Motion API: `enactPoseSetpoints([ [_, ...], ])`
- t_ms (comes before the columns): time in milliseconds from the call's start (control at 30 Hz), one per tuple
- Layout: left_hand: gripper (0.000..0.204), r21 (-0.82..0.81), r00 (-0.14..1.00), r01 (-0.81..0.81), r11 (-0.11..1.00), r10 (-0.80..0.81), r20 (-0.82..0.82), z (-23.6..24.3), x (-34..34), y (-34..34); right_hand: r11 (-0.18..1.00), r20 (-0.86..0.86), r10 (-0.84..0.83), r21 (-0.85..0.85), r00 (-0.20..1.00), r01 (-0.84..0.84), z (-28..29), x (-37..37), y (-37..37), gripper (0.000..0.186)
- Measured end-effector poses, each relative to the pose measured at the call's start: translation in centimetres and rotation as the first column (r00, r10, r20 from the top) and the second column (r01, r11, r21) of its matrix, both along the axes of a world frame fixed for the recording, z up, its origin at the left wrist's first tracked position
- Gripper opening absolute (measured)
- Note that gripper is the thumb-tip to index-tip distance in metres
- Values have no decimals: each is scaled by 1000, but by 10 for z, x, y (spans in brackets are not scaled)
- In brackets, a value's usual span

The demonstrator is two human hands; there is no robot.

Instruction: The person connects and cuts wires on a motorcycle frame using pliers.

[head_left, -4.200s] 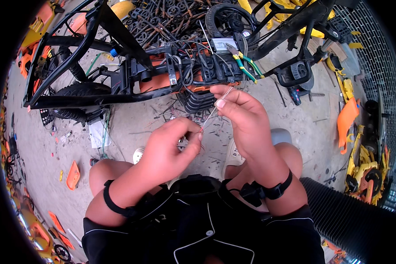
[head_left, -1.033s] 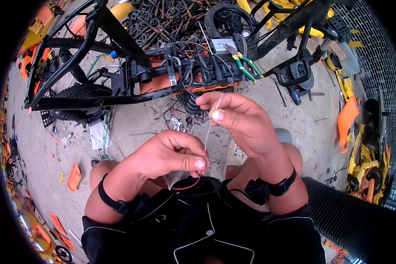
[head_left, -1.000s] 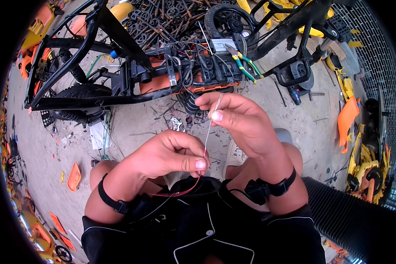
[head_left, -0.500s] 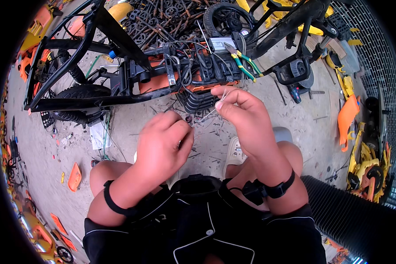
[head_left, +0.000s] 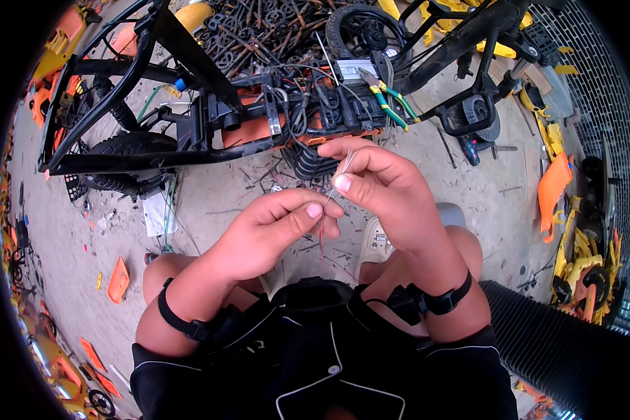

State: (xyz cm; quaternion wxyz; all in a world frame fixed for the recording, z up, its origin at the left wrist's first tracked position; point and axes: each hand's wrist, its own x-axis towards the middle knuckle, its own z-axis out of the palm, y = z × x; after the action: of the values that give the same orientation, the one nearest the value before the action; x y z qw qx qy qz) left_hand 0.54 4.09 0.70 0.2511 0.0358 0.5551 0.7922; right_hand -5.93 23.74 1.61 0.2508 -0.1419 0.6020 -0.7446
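Observation:
My right hand (head_left: 392, 196) pinches a small bunch of thin whitish wires (head_left: 347, 161) between thumb and forefinger; their ends stick up above the thumb. Close below it, my left hand (head_left: 266, 231) is closed with the thumb pressed against the fingers, on the lower part of the same strands. A thin reddish wire (head_left: 321, 241) hangs under the left fingertips. Whether it is one piece with the whitish strands is hidden by the fingers. Beyond both hands stands a black vehicle frame (head_left: 168, 162) with cables and electrical parts on its orange deck.
Green-and-yellow pliers (head_left: 392, 105) lie on the deck, beside a silver box (head_left: 353, 71). A heap of rusty metal parts (head_left: 252, 31) is behind. Orange and yellow panels lie at both sides, among them an orange piece (head_left: 118, 281) on the floor. A black ribbed roll (head_left: 539, 336) sits at my right.
My left hand has moved right and turned, its thumb now pressed on the strands below my right hand. The right hand has shifted slightly left, still pinching the wires.

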Motion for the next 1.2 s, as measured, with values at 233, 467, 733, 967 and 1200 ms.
enactPoseSetpoints([
  [233,17,-110,998,-36,993,31,-46,1,-1,-4,998,-91,53,22,994,-51,-3,0,-1,2],
  [467,7,-371,950,-165,914,47,-308,1,-4,-5,993,-276,-3,109,961,35,-5,1,-3,6],
  [733,7,-432,907,-276,859,85,-412,1,-4,1,983,-302,-1,176,953,57,0,3,0,2],
  [967,12,-482,826,-388,786,65,-559,-2,-5,4,975,-303,-120,143,945,169,-3,5,-4,5],
  [1200,21,-525,820,-441,728,90,-565,-6,-3,8,975,-318,-131,130,939,180,-5,6,-4,6],
])
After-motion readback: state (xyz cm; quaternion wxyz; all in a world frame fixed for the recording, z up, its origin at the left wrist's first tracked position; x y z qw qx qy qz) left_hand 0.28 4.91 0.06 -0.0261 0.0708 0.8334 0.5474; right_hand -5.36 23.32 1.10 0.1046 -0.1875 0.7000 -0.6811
